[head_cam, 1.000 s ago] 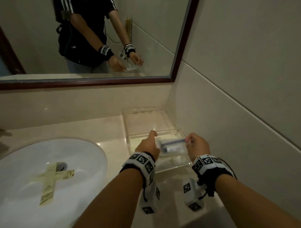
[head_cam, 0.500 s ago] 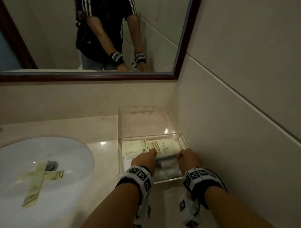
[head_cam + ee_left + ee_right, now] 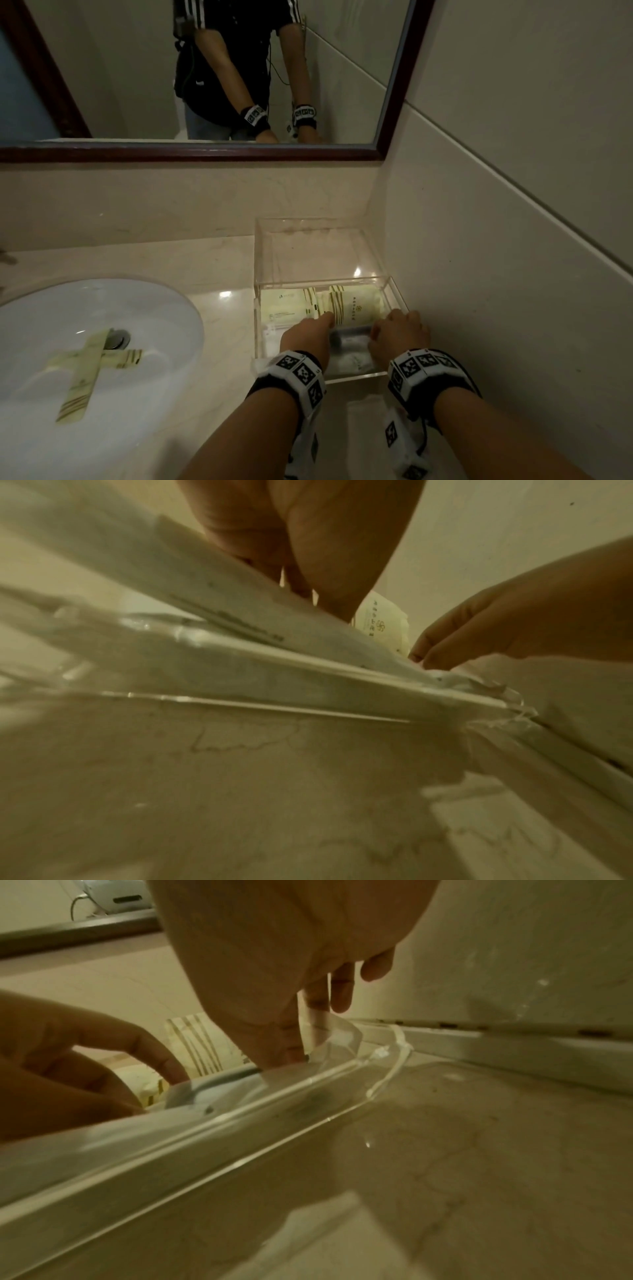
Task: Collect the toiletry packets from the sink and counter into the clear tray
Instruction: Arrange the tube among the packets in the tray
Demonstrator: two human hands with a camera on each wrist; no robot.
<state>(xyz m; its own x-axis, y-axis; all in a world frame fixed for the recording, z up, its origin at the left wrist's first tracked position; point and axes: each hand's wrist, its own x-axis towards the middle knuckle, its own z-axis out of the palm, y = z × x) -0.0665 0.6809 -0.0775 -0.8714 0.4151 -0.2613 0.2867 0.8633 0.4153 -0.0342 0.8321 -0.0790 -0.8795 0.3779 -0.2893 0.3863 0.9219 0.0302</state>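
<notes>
A clear tray (image 3: 349,376) stands on the counter in the right corner, with cream packets (image 3: 356,306) lying inside it. Both hands are lowered into its front part and hold a clear packet (image 3: 351,338) with a dark item inside, one hand at each end. My left hand (image 3: 323,327) holds the left end. My right hand (image 3: 378,337) pinches the right end; the right wrist view shows the clear packet's flap (image 3: 329,1031) between its fingers. Two more cream striped packets (image 3: 89,370) lie crossed in the sink (image 3: 164,308) near the drain.
The tiled wall (image 3: 513,274) runs close along the tray's right side. A second clear tray section (image 3: 315,253) sits behind, against the backsplash. A framed mirror (image 3: 205,152) hangs above. Beige counter (image 3: 205,267) lies between sink and tray.
Both hands have carried the clear packet down from above the tray to low inside it, close over the cream packets. The view has shifted left.
</notes>
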